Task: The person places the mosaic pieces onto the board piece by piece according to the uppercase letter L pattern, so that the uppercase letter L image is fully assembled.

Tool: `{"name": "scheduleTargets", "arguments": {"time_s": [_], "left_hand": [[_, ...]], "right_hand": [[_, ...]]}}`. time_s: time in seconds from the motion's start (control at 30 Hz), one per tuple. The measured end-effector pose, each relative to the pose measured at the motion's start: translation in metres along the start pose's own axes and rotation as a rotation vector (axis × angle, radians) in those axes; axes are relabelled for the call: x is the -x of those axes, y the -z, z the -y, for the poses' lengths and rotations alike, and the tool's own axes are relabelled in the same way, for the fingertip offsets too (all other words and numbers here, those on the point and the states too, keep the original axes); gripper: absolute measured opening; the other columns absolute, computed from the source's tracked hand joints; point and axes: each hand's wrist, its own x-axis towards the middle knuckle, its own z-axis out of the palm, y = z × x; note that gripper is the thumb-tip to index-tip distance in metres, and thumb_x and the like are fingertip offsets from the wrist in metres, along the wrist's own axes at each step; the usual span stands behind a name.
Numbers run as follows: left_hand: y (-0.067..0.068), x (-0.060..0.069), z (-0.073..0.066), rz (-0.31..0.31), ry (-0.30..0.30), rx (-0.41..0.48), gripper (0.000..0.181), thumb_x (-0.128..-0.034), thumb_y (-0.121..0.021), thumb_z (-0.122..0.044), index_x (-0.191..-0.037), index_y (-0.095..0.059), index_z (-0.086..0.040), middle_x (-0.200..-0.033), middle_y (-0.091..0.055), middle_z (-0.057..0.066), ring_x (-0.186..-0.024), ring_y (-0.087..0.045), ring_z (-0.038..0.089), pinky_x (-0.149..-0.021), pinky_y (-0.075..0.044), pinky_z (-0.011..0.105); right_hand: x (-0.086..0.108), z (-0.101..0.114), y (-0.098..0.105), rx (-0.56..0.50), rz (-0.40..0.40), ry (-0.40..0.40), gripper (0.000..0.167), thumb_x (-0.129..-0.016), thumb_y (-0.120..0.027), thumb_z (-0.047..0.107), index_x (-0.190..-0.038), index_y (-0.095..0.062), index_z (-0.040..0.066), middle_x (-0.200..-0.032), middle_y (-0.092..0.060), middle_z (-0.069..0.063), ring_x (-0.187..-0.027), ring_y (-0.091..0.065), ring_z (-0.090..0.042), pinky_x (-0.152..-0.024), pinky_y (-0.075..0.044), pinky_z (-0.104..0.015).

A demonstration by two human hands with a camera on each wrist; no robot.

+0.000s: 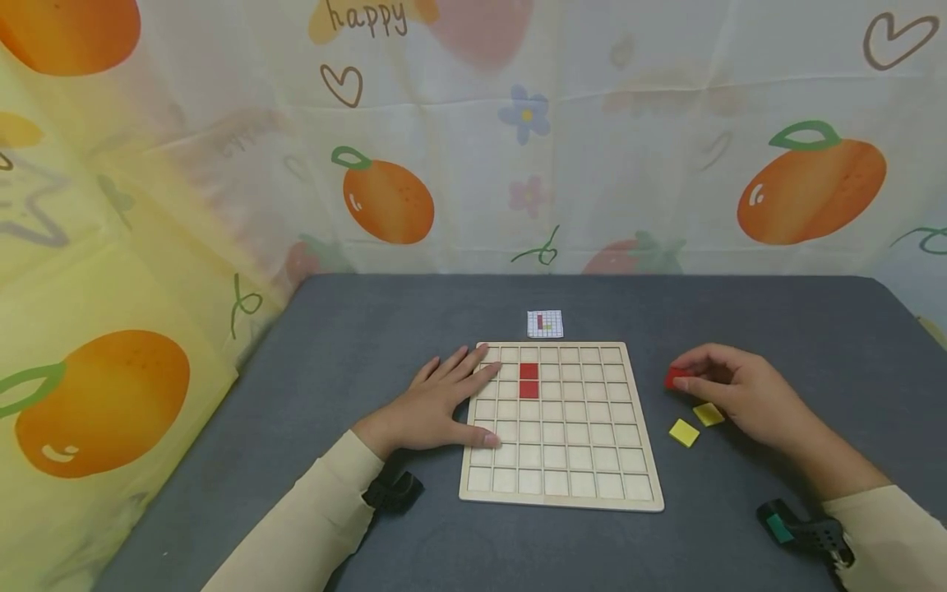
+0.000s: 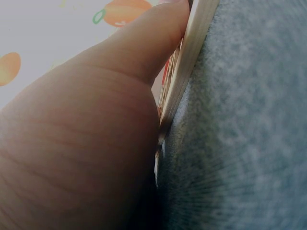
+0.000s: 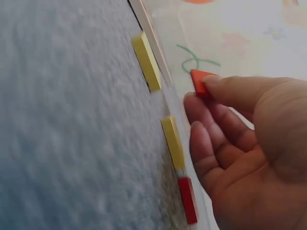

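A pale wooden grid board lies flat on the table, with two red square tiles one above the other in its cells. Spread out straight, the fingers of my left hand rest on the board's left side. To the right of the board, my right hand pinches a red tile between thumb and fingers, above the table. Below that hand lie two yellow tiles, a nearer one and a farther one. Another red tile shows only in the right wrist view.
A small printed card with a red and yellow grid pattern lies just behind the board. The dark grey table ends against a fruit-printed cloth, which also hangs on the left.
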Motion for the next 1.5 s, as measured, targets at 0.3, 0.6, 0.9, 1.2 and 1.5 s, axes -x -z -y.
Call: {"name": "scheduleTargets", "arguments": {"time_s": [0.3, 0.6, 0.9, 1.2, 1.5], "left_hand": [[0.001, 0.0, -0.002, 0.008, -0.003, 0.001, 0.109, -0.0953, -0.072, -0.073, -0.177, -0.017, -0.026, -0.182, 0.004, -0.001, -0.166, 0.006, 0.027, -0.126, 0.004, 0.064], [0.001, 0.001, -0.002, 0.006, 0.011, -0.005, 0.109, -0.0952, -0.072, -0.073, -0.177, -0.018, -0.026, -0.182, 0.004, -0.002, -0.166, 0.005, 0.028, -0.126, 0.004, 0.063], [0.002, 0.001, -0.002, 0.008, 0.022, -0.004, 0.111, -0.0937, -0.07, -0.076, -0.177, -0.018, -0.026, -0.182, 0.004, -0.002, -0.166, 0.006, 0.028, -0.126, 0.004, 0.063], [0.001, 0.001, -0.001, 0.001, 0.011, -0.003, 0.11, -0.0943, -0.07, -0.075, -0.177, -0.018, -0.026, -0.182, 0.003, -0.002, -0.166, 0.006, 0.028, -0.126, 0.004, 0.064], [0.0, -0.001, -0.002, 0.001, 0.009, -0.019, 0.11, -0.0942, -0.068, -0.078, -0.177, -0.017, -0.028, -0.182, 0.004, -0.001, -0.166, 0.006, 0.027, -0.126, 0.004, 0.063]], "right_hand": [[0.004, 0.022, -0.016, -0.12, 0.037, 0.063, 0.015, -0.106, -0.076, 0.012, -0.119, -0.076, 0.005, -0.109, -0.077, -0.007, -0.091, -0.073, -0.022, -0.073, -0.059, -0.032], [0.001, 0.038, -0.037, -0.187, 0.075, 0.083, 0.015, -0.102, -0.08, 0.009, -0.117, -0.077, 0.006, -0.105, -0.076, -0.005, -0.09, -0.071, -0.025, -0.076, -0.058, -0.03], [-0.003, 0.056, -0.058, -0.25, 0.121, 0.086, 0.016, -0.101, -0.081, 0.011, -0.117, -0.079, 0.007, -0.106, -0.075, -0.003, -0.091, -0.071, -0.025, -0.078, -0.057, -0.03], [-0.014, 0.072, -0.082, -0.236, 0.155, 0.142, 0.01, -0.098, -0.085, 0.015, -0.108, -0.081, 0.015, -0.101, -0.075, 0.003, -0.093, -0.071, -0.02, -0.086, -0.057, -0.032], [-0.025, 0.083, -0.099, -0.179, 0.155, 0.147, 0.009, -0.101, -0.081, 0.012, -0.108, -0.082, 0.018, -0.104, -0.076, 0.008, -0.097, -0.07, -0.018, -0.09, -0.056, -0.035]]}}
